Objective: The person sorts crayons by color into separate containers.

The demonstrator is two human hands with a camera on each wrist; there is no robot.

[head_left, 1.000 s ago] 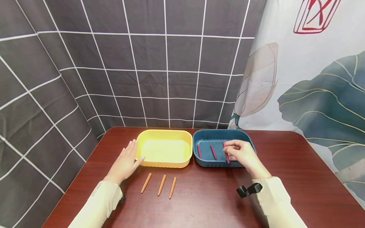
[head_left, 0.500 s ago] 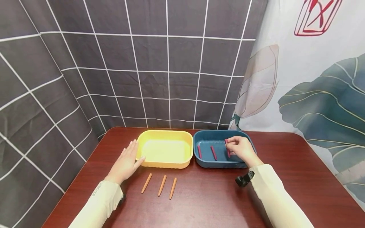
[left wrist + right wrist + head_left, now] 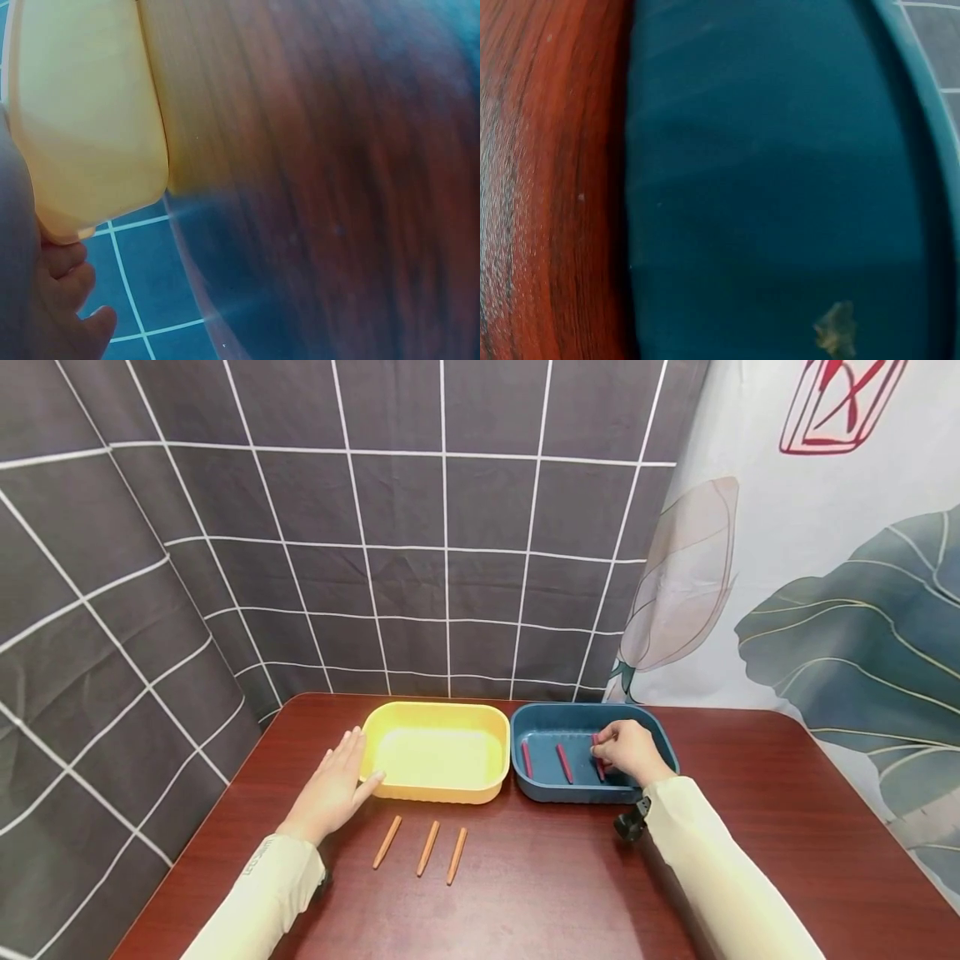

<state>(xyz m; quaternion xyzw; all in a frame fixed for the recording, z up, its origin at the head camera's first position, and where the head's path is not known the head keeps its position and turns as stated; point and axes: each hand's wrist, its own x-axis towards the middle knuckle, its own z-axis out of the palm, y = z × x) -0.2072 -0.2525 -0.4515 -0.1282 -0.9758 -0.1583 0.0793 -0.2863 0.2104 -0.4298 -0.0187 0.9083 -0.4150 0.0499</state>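
1. Left sleeve [image 3: 253,903]: a short line of small grey lettering [image 3: 259,857] runs along the cuff; it is perhaps "LETS SHOW", but too small and turned to read surely.
2. White curtain [image 3: 795,518]: a red sign [image 3: 847,402], an X-like stroke inside a box outline, cut by the top edge.

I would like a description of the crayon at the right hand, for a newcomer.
On the reddish-brown table, find the blue tray, right of the yellow tray. Inside is the dark pink crayon, rightmost of three and the only one the right hand pinches.
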